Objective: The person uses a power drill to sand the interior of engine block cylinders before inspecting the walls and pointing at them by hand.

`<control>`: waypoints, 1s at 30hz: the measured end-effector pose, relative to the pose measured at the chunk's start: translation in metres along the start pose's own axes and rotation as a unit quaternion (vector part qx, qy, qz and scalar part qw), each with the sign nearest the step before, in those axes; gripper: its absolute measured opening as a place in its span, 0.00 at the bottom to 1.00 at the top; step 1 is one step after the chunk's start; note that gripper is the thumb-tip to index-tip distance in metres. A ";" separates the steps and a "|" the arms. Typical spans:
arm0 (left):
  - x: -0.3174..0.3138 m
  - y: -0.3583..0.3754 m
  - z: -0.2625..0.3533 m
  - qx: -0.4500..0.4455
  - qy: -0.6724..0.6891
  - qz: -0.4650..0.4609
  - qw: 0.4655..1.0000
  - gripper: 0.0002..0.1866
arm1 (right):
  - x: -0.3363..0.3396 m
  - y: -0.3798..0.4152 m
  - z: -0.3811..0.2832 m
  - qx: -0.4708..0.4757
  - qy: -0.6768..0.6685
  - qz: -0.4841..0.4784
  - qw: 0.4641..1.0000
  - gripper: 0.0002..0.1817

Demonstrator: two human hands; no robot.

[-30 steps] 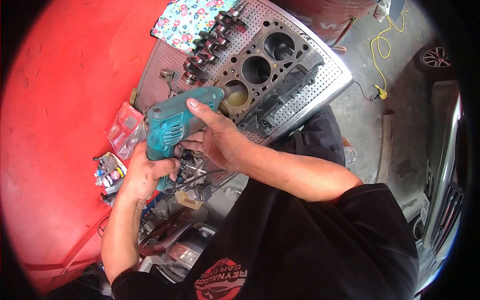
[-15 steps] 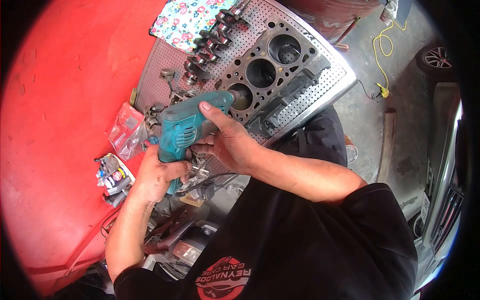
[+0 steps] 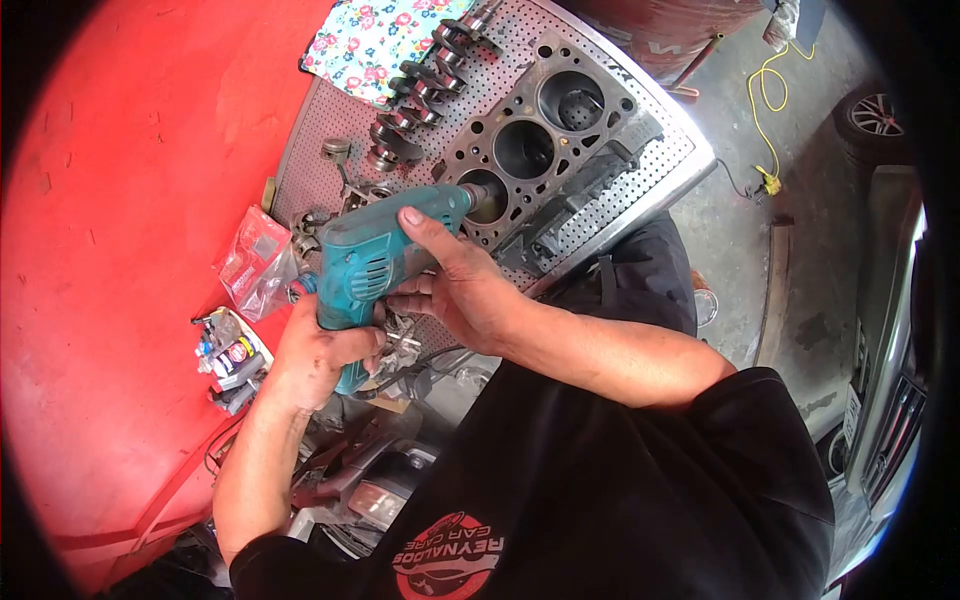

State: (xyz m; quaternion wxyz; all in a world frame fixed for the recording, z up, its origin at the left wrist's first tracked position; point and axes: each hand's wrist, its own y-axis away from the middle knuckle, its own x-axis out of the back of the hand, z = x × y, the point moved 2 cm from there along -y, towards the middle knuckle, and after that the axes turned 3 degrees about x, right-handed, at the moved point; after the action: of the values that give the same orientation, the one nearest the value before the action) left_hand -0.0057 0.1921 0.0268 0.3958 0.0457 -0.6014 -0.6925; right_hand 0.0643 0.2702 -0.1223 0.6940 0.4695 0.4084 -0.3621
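My left hand is wrapped around the handle of a teal power drill. Against the side of the drill's body, my right hand supports it, thumb laid along the top and fingers curled underneath. The drill's chuck end points into the nearest bore of an engine block; whatever tool sits in the bore is mostly hidden. Two more open bores lie farther along the block's top face. Beside the block rests a crankshaft, partly on a floral cloth.
A perforated metal bench top carries the block. Left of the drill are a piston, a plastic bag and a small tray of bottles by a red panel. A yellow cord lies on the floor at right.
The drill and both hands keep nearly the same place and hold. The whole view has shifted very slightly.
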 end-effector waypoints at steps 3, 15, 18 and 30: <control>0.000 -0.001 0.001 0.000 -0.004 -0.005 1.000 0.11 | 0.000 0.000 -0.002 -0.004 0.005 0.006 1.000 0.38; -0.002 0.001 0.003 0.000 0.026 -0.003 1.000 0.12 | -0.002 0.001 -0.003 -0.013 0.028 0.019 0.999 0.39; -0.001 0.002 0.002 0.001 0.023 -0.003 1.000 0.13 | -0.004 0.004 -0.004 -0.013 0.030 0.024 0.999 0.38; -0.002 -0.002 0.001 0.004 0.032 -0.005 0.999 0.12 | 0.000 -0.002 -0.004 -0.014 0.030 0.023 0.999 0.38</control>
State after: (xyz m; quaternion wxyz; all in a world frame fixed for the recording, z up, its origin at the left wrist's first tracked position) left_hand -0.0056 0.1938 0.0245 0.4107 0.0722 -0.5910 -0.6905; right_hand 0.0622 0.2732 -0.1242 0.6959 0.4794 0.4239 -0.3260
